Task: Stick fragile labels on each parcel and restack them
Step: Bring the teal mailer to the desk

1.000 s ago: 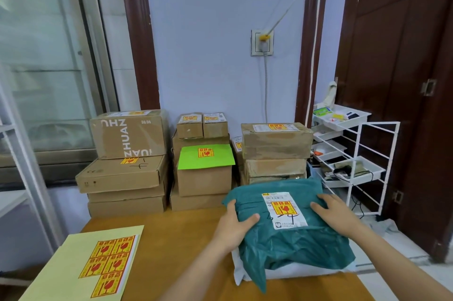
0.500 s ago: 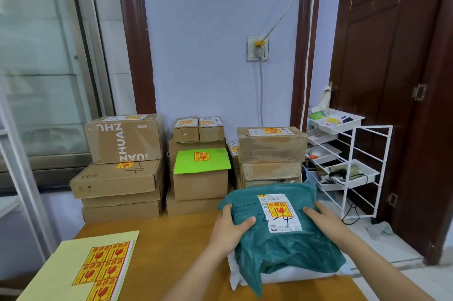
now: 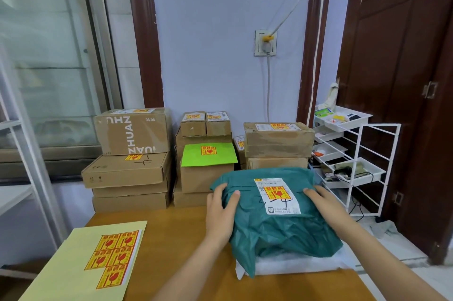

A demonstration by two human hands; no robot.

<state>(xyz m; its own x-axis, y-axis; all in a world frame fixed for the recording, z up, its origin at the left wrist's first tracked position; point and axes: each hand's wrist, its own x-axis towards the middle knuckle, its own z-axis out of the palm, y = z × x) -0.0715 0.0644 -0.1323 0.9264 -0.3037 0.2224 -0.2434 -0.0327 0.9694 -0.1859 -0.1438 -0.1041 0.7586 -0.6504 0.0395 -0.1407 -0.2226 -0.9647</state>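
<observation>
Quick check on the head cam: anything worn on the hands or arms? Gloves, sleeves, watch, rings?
Nothing worn that the view shows. The left hand and right hand are bare: no gloves, rings or tape. Both forearms are bare to the frame edge, with no sleeve, watch or band in sight.

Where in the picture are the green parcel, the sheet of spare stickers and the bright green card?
green parcel (image 3: pixel 282 232): head view, on its crinkled front face.
sheet of spare stickers (image 3: pixel 114 255): head view, on the middle of the sticker block.
bright green card (image 3: pixel 193 157): head view, on its plain left part.
</observation>
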